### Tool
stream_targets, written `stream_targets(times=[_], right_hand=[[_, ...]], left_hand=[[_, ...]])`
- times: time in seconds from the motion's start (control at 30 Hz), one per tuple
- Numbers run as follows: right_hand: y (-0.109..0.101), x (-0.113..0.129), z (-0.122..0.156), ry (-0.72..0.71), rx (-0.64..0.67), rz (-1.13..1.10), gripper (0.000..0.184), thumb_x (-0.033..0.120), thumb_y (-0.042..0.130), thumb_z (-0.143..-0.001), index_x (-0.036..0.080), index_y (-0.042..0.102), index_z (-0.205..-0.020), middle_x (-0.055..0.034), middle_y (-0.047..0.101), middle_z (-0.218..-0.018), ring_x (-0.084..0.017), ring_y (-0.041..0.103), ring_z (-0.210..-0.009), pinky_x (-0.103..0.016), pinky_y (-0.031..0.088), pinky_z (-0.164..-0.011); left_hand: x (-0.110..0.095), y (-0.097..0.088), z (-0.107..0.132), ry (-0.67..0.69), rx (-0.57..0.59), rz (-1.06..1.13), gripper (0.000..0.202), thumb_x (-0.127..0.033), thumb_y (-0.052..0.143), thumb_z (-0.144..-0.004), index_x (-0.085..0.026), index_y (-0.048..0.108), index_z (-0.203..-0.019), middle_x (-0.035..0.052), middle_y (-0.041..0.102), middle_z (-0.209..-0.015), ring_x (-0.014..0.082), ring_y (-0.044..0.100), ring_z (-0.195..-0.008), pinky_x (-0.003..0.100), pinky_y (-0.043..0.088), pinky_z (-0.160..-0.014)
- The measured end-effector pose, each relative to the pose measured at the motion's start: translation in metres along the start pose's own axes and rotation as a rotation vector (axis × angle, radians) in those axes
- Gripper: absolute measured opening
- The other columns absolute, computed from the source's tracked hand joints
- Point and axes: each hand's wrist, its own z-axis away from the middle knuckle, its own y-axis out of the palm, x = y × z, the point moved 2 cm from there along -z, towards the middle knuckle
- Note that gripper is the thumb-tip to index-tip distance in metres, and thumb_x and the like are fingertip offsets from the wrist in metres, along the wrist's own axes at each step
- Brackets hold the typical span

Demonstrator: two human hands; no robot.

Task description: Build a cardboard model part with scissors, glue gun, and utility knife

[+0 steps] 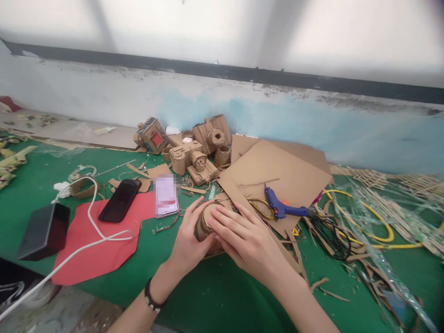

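Note:
Between my two hands is a round cardboard cylinder [202,227] with a flat cardboard disc on its top. My left hand [189,243] wraps round its left side, thumb on the near side and fingers behind. My right hand [244,236] lies over the top and right side, its fingertips pressed against the disc. More cardboard shows just below the cylinder, mostly covered by my hands. Farther back stand a cardboard model camera [183,155] with a round lens, a larger one [204,134] behind it, and a boxy one [155,141] with a red patch.
A blue glue gun [284,208] rests on large cardboard sheets [277,159] at right, near yellow tubing [378,238] and black cable. At left lie a black phone [120,200], a lit phone [165,196], red paper [104,254], a black box [43,231] and a white cable [92,210].

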Motion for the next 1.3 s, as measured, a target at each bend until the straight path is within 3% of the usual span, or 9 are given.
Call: stream_targets(times=[0.27,0.53,0.73,0.9,1.07,1.3], right_hand=[[0.002,-0.010,0.002,-0.052,0.011,-0.064,0.056,0.008,0.056,-0.107,0.024,0.057,-0.161,-0.0083,0.070,-0.153,-0.022,0.063,-0.147,-0.050,0.039,-0.135],[0.001,-0.018,-0.001,-0.100,0.010,-0.112,0.045,0.010,0.056,-0.108,0.020,0.063,-0.151,-0.0091,0.072,-0.151,-0.020,0.061,-0.149,-0.048,0.035,-0.136],[-0.005,-0.025,0.005,-0.001,-0.065,-0.133,0.046,0.017,0.060,-0.110,0.022,0.060,-0.155,-0.0124,0.070,-0.154,-0.023,0.063,-0.148,-0.049,0.047,-0.129],[-0.006,-0.020,0.007,-0.084,-0.031,-0.116,0.046,0.021,0.062,-0.109,0.026,0.061,-0.155,-0.0089,0.076,-0.146,-0.025,0.067,-0.144,-0.050,0.047,-0.129],[-0.003,-0.023,0.007,-0.126,-0.049,-0.067,0.038,0.019,0.059,-0.111,0.022,0.066,-0.148,-0.0091,0.076,-0.145,-0.022,0.068,-0.142,-0.046,0.047,-0.130],[-0.001,-0.032,0.003,-0.163,-0.075,-0.144,0.035,0.017,0.058,-0.112,0.023,0.070,-0.143,-0.0071,0.078,-0.142,-0.020,0.069,-0.140,-0.041,0.050,-0.128]], left_hand=[[0.003,0.003,0.000,0.022,-0.032,0.004,0.054,-0.037,0.074,-0.102,-0.028,0.057,-0.153,0.0139,0.062,-0.156,0.0327,0.053,-0.153,0.056,0.047,-0.128],[0.006,0.002,-0.001,0.027,-0.038,0.008,0.056,-0.048,0.074,-0.102,-0.027,0.058,-0.152,0.0155,0.063,-0.155,0.0338,0.054,-0.152,0.057,0.045,-0.128],[0.007,0.001,-0.001,0.019,-0.040,-0.024,0.061,-0.054,0.076,-0.099,-0.027,0.059,-0.151,0.0167,0.061,-0.158,0.0360,0.055,-0.152,0.058,0.048,-0.126],[0.007,0.000,-0.001,0.015,-0.023,-0.023,0.057,-0.051,0.074,-0.101,-0.027,0.060,-0.150,0.0167,0.062,-0.156,0.0359,0.056,-0.151,0.058,0.047,-0.126],[0.006,0.000,-0.001,0.017,-0.024,-0.026,0.058,-0.050,0.075,-0.101,-0.026,0.059,-0.151,0.0165,0.064,-0.154,0.0348,0.057,-0.150,0.057,0.046,-0.127],[0.006,0.000,-0.001,0.043,-0.031,-0.020,0.059,-0.051,0.075,-0.101,-0.026,0.058,-0.152,0.0162,0.065,-0.154,0.0345,0.059,-0.147,0.055,0.048,-0.125]])
